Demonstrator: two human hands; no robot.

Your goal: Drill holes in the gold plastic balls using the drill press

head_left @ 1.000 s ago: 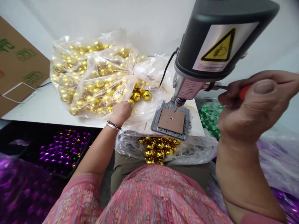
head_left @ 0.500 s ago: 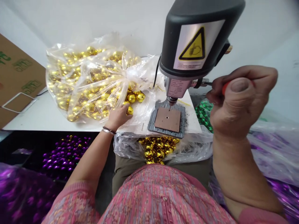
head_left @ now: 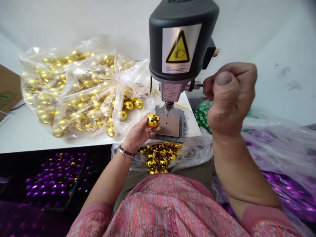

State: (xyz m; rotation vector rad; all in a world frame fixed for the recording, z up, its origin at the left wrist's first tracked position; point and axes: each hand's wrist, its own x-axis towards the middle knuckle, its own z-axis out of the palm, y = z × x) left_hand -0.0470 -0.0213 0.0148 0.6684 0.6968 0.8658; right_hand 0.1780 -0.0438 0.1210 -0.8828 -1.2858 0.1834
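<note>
My left hand (head_left: 138,135) pinches one faceted gold ball (head_left: 153,120) just left of the brown board (head_left: 170,125) on the drill press base plate (head_left: 182,129). The drill bit (head_left: 168,110) hangs a little above the board, right of the ball. My right hand (head_left: 228,98) is a fist wrapped round the red-tipped feed lever (head_left: 201,86) at the right of the dark drill press head (head_left: 182,39). A clear plastic bag (head_left: 76,92) full of gold balls lies open on the white table (head_left: 27,135) at the left.
Another clear bag of gold balls (head_left: 160,158) rests on my lap under the table edge. Green balls (head_left: 203,115) lie right of the press. A black tray of purple balls (head_left: 54,179) sits lower left, purple bagged balls (head_left: 291,194) lower right. A cardboard box (head_left: 7,92) stands far left.
My left hand came out of the bag's mouth with one gold ball and moved right to the plate. My right hand has stayed on the lever. The camera view has shifted.
</note>
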